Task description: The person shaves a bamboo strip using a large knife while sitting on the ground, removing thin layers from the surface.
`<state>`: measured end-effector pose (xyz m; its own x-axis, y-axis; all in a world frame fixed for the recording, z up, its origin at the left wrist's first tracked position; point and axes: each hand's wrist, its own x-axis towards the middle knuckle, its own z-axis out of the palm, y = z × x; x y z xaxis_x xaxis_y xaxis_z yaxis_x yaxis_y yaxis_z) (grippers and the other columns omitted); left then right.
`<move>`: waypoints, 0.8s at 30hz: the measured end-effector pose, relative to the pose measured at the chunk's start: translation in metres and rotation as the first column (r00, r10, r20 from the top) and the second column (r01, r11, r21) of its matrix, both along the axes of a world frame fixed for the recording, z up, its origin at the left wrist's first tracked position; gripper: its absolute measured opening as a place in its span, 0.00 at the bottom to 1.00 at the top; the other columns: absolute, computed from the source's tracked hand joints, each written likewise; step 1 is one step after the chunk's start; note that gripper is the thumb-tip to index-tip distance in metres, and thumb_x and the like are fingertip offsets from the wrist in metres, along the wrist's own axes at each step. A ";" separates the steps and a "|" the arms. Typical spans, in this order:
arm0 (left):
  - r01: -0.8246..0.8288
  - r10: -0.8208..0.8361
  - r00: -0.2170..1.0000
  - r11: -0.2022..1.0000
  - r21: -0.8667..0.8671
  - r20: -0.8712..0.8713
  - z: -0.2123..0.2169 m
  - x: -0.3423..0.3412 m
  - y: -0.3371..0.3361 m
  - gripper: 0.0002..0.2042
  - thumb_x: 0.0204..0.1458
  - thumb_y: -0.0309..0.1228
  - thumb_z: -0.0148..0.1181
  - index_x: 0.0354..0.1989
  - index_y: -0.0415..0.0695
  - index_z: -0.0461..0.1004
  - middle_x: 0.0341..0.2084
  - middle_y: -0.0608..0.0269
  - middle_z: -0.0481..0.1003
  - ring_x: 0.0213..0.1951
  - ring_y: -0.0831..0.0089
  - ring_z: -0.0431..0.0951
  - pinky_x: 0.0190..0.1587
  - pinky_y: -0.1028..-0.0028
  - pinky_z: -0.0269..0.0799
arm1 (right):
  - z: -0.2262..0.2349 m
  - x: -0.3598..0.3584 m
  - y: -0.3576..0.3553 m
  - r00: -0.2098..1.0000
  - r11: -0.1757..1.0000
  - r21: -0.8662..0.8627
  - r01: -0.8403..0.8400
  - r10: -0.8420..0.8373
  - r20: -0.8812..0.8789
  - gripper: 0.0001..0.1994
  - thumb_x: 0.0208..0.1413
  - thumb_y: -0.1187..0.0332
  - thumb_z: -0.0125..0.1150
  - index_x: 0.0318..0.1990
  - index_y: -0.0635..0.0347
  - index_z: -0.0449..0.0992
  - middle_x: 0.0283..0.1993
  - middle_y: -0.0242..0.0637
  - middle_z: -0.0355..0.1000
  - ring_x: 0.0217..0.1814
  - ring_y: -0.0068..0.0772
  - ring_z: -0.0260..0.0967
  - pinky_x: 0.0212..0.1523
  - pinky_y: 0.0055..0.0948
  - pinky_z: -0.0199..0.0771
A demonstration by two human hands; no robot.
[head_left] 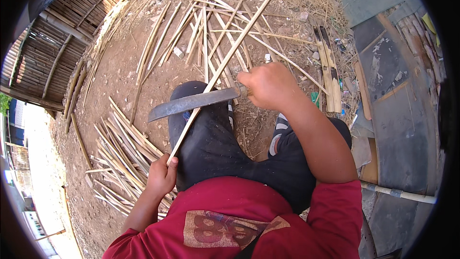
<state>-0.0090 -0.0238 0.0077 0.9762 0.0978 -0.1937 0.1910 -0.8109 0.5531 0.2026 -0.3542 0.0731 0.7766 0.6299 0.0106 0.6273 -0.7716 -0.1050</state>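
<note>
I watch my right hand (270, 86) grip a machete (191, 103), mid-shave, across a bamboo strip (225, 62) pinched in my left hand (161, 176) at 7 o'clock; next stroke needs a steady angle.

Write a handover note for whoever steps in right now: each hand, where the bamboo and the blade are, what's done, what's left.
Left hand: closed on the near end of a long bamboo strip, which slants up and away over the left knee.
Right hand: gripping the handle of a big knife, blade lying across the strip.
Done: a pile of cut strips lies on the ground at the left.
Left: the strip in hand looks unfinished; loose bamboo slats lie scattered ahead.
</note>
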 end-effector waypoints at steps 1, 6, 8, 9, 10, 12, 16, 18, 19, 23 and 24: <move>0.016 -0.016 1.000 1.000 0.020 -0.004 0.002 0.003 -0.001 0.26 0.68 0.48 0.49 0.29 0.34 0.68 0.19 0.37 0.70 0.26 0.36 0.73 0.30 0.51 0.67 | -0.010 0.009 -0.007 0.991 0.976 0.175 0.134 -0.128 -0.046 0.20 0.48 0.64 0.69 0.50 0.57 0.80 0.36 0.51 0.80 0.39 0.56 0.79 0.43 0.44 0.79; -0.009 0.009 1.000 1.000 0.017 0.001 0.002 0.004 -0.003 0.24 0.68 0.46 0.50 0.28 0.35 0.68 0.19 0.36 0.71 0.27 0.34 0.73 0.30 0.51 0.67 | -0.039 0.055 -0.072 0.864 0.691 0.546 0.473 -0.486 -0.132 0.17 0.50 0.65 0.66 0.49 0.57 0.80 0.34 0.52 0.80 0.39 0.57 0.79 0.43 0.48 0.78; -0.027 0.027 1.000 0.999 0.022 -0.007 0.006 0.003 -0.002 0.24 0.68 0.46 0.51 0.28 0.35 0.68 0.19 0.36 0.70 0.27 0.34 0.73 0.30 0.51 0.66 | -0.029 0.044 -0.061 0.905 0.791 0.446 0.419 -0.403 -0.136 0.18 0.50 0.64 0.66 0.50 0.56 0.80 0.34 0.52 0.79 0.39 0.57 0.79 0.43 0.49 0.79; -0.031 0.031 0.999 0.999 0.022 -0.011 0.007 0.003 -0.002 0.24 0.67 0.46 0.51 0.28 0.35 0.68 0.19 0.37 0.70 0.26 0.34 0.73 0.30 0.50 0.66 | -0.023 0.034 -0.053 0.921 0.835 0.391 0.388 -0.363 -0.140 0.18 0.50 0.64 0.66 0.50 0.56 0.80 0.33 0.52 0.79 0.39 0.57 0.79 0.44 0.49 0.79; -0.018 0.018 1.000 0.999 0.032 0.019 0.005 0.002 -0.005 0.23 0.67 0.46 0.52 0.29 0.36 0.68 0.18 0.38 0.70 0.26 0.35 0.73 0.30 0.50 0.66 | -0.019 0.021 -0.043 0.958 0.880 0.386 0.276 -0.282 -0.044 0.18 0.49 0.64 0.66 0.49 0.56 0.80 0.34 0.51 0.79 0.40 0.57 0.79 0.45 0.50 0.78; 0.000 -0.008 0.997 0.994 0.109 0.071 0.003 0.000 -0.012 0.22 0.66 0.46 0.53 0.30 0.36 0.68 0.20 0.38 0.71 0.27 0.35 0.74 0.31 0.49 0.66 | -0.001 0.000 -0.024 0.988 0.967 0.201 0.154 -0.149 -0.038 0.20 0.47 0.64 0.68 0.49 0.56 0.80 0.33 0.54 0.79 0.39 0.59 0.78 0.42 0.50 0.78; -0.001 -0.025 0.992 0.977 0.212 0.120 0.004 -0.002 -0.020 0.20 0.65 0.45 0.55 0.32 0.37 0.69 0.23 0.39 0.73 0.29 0.35 0.75 0.32 0.47 0.67 | -0.008 0.011 -0.044 0.982 0.962 0.206 0.178 -0.161 -0.094 0.20 0.45 0.64 0.69 0.48 0.58 0.81 0.33 0.55 0.78 0.38 0.60 0.77 0.40 0.50 0.78; -0.007 -0.014 0.995 0.977 0.215 0.096 0.006 -0.002 -0.023 0.20 0.65 0.45 0.55 0.33 0.38 0.69 0.24 0.39 0.73 0.29 0.35 0.75 0.32 0.47 0.67 | -0.007 0.019 -0.058 0.932 0.880 0.311 0.358 -0.318 -0.173 0.20 0.46 0.65 0.69 0.48 0.60 0.81 0.33 0.56 0.78 0.38 0.60 0.78 0.41 0.49 0.78; -0.015 -0.004 0.997 0.975 0.222 0.083 0.007 -0.003 -0.023 0.20 0.65 0.45 0.56 0.33 0.38 0.69 0.24 0.39 0.74 0.29 0.35 0.75 0.32 0.46 0.68 | -0.008 0.018 -0.057 0.950 0.892 0.327 0.312 -0.291 -0.114 0.20 0.46 0.64 0.69 0.48 0.61 0.81 0.33 0.57 0.78 0.39 0.60 0.78 0.41 0.49 0.78; -0.022 -0.003 0.993 0.977 0.211 0.120 0.001 -0.005 -0.020 0.19 0.65 0.44 0.55 0.35 0.37 0.70 0.25 0.39 0.74 0.30 0.35 0.75 0.33 0.46 0.68 | 0.004 -0.005 -0.016 0.986 0.975 0.164 0.147 -0.132 -0.101 0.22 0.45 0.64 0.71 0.49 0.63 0.81 0.35 0.58 0.78 0.41 0.59 0.78 0.42 0.47 0.78; -0.031 0.007 0.992 0.981 0.191 0.126 0.001 -0.007 -0.018 0.18 0.65 0.44 0.55 0.36 0.37 0.70 0.25 0.39 0.74 0.30 0.35 0.75 0.33 0.46 0.68 | 0.009 -0.008 -0.003 0.984 0.993 0.070 0.092 -0.080 -0.159 0.22 0.45 0.64 0.71 0.50 0.64 0.81 0.35 0.58 0.78 0.42 0.59 0.78 0.43 0.47 0.78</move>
